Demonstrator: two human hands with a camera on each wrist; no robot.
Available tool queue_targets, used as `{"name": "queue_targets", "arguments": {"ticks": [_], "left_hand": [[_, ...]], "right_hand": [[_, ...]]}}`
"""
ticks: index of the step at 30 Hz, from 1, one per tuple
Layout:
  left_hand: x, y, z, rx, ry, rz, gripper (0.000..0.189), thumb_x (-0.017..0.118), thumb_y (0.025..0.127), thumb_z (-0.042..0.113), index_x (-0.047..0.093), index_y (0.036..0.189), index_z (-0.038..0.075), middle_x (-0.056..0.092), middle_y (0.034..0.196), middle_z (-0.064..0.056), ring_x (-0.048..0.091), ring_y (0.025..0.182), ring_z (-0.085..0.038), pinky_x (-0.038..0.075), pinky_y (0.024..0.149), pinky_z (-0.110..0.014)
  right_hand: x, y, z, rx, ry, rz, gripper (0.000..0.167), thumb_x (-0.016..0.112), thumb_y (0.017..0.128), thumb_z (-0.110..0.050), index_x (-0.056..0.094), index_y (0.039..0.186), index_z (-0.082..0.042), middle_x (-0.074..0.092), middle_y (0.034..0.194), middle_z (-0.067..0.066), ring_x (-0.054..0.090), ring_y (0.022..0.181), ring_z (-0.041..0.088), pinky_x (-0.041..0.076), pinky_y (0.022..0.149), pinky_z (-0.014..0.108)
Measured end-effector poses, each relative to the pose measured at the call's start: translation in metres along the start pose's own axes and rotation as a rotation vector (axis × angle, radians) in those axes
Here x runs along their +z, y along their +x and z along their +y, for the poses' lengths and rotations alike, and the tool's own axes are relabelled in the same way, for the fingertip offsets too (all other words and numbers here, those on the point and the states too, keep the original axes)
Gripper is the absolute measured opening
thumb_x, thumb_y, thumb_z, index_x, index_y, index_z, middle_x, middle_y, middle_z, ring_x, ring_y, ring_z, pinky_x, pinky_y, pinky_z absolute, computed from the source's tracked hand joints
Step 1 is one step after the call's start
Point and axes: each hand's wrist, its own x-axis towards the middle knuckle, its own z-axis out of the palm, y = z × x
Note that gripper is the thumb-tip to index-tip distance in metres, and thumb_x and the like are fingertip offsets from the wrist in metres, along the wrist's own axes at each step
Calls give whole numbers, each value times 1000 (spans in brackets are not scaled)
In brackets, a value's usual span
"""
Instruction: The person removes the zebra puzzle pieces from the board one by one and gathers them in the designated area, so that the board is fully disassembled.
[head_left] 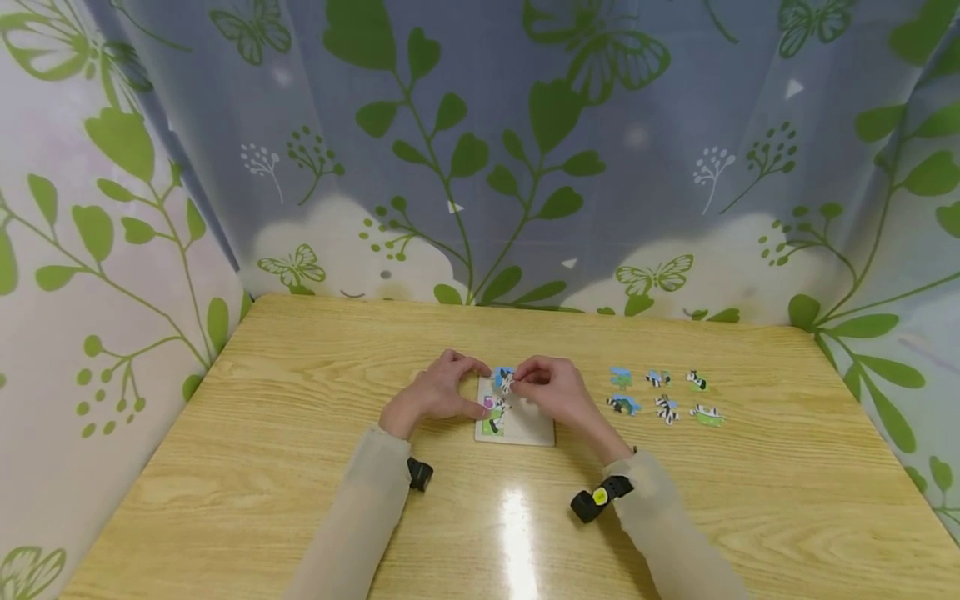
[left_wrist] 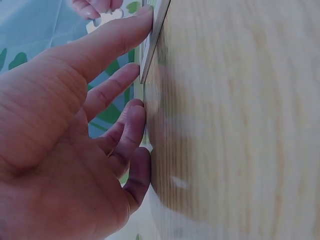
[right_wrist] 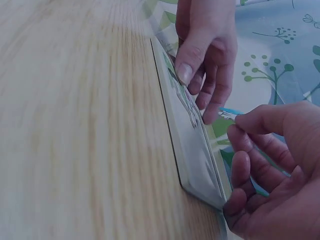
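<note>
A small pale puzzle board (head_left: 529, 430) lies flat on the table, with panda-pictured jigsaw pieces (head_left: 492, 425) set along its left side. My left hand (head_left: 438, 388) rests at the board's left side; its thumb touches the lower left and the other fingers lie loosely bent toward the upper left corner. Between thumb and index finger, my right hand (head_left: 553, 392) pinches a blue and white jigsaw piece (head_left: 503, 380) over the upper part of the board. In the right wrist view this jigsaw piece (right_wrist: 228, 113) shows edge-on, raised above the board, its rear end covered by the fingertips.
Right of the board, several loose jigsaw pieces (head_left: 663, 410) lie spread in two rows. The wooden table (head_left: 262, 467) ends at a patterned curtain (head_left: 480, 208) behind, and more curtain hangs at both sides. Black straps with small cameras sit on both wrists.
</note>
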Motion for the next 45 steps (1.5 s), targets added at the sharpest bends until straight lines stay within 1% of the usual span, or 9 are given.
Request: {"name": "queue_targets", "arguments": {"ticks": [5,11,16,21,25,28,33,38,45], "left_hand": [[1,-3,0,41,27,9,58,80,87,39,58,139,24,45,148,-11,47,134,-33,39,112,-58],[-1,-10,-1,50,13,13,63,79,87,37,55,143,19,47,147,-13,50,130,-31,42,111,-54],[-1,-17,2,54,58,-5,72,81,85,40,50,147,19,42,153,-14,45,136,-36,38,113,-60],[2,-20,2,58,116,-16,78,83,83,44,46,149,24,38,156,-11,41,139,-37,33,115,-62],[3,-21,3,58,130,-7,77,84,82,45,47,148,24,38,155,-10,40,140,-37,32,115,-62],[4,-21,3,59,124,-5,77,84,82,44,48,147,24,38,155,-10,40,139,-37,32,115,-62],[4,-21,0,58,112,-6,77,84,82,44,49,147,25,37,156,-10,40,139,-37,31,115,-63],[4,-21,-2,51,97,-5,78,85,81,44,49,147,25,37,156,-10,39,140,-37,30,115,-65],[4,-20,-5,49,71,-5,78,85,80,44,49,147,26,37,156,-10,39,139,-37,29,116,-65]], "right_hand": [[-9,-4,4,4,26,5,9,76,91,-14,72,98,-9,75,91,5,65,78,18,52,67,29],[-20,-11,6,6,14,-2,10,75,92,-16,72,99,-10,75,93,5,66,83,22,53,68,29],[-33,-19,11,-26,2,-4,9,74,93,-15,71,99,-8,76,95,12,66,83,26,51,65,29],[-50,-30,13,-56,-45,-4,14,74,93,-18,71,101,-7,76,95,15,66,84,27,49,66,30],[-65,-40,14,-44,-90,5,18,75,93,-24,72,102,-8,75,95,13,66,84,24,49,68,30],[-74,-48,16,-29,-123,16,19,75,93,-25,71,102,-9,74,94,11,65,83,22,49,67,30],[-87,-60,24,-30,-159,12,16,74,94,-24,71,102,-10,74,94,11,66,83,22,50,66,30],[-97,-70,32,-22,-202,19,17,74,95,-26,71,101,-10,72,92,8,66,82,20,49,65,29],[-105,-84,40,-26,-246,24,14,75,94,-22,72,100,-10,71,90,5,63,77,10,49,66,27]]}}
